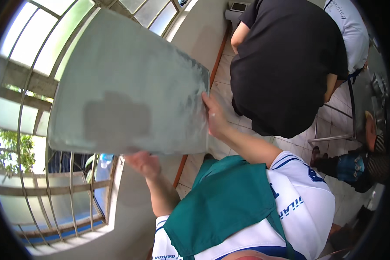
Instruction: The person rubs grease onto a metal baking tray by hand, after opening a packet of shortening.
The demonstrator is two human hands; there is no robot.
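In front of me stands a large flat rectangular panel (pixel 143 74), grey-green and tilted up towards the window. Whitish smears cover its surface near the right edge, and a dark blocky shadow or reflection shows in its lower part. Its material cannot be settled from here. My right hand (pixel 216 115) grips the right edge, thumb on the near face and fingers mostly hidden behind. At the bottom edge my left hand (pixel 144 164) holds the panel from below; it is somewhat blurred. A green apron (pixel 224 201) hangs over my white shirt.
Left of the panel is a barred window (pixel 73 191) with a blue-and-clear bottle (pixel 106 160) by its frame. Close on my right, a person in black (pixel 286 68) bends over. Beyond are another person in white (pixel 351 35), a metal-legged stool or table frame (pixel 333 138) and a metal worktop (pixel 369 84).
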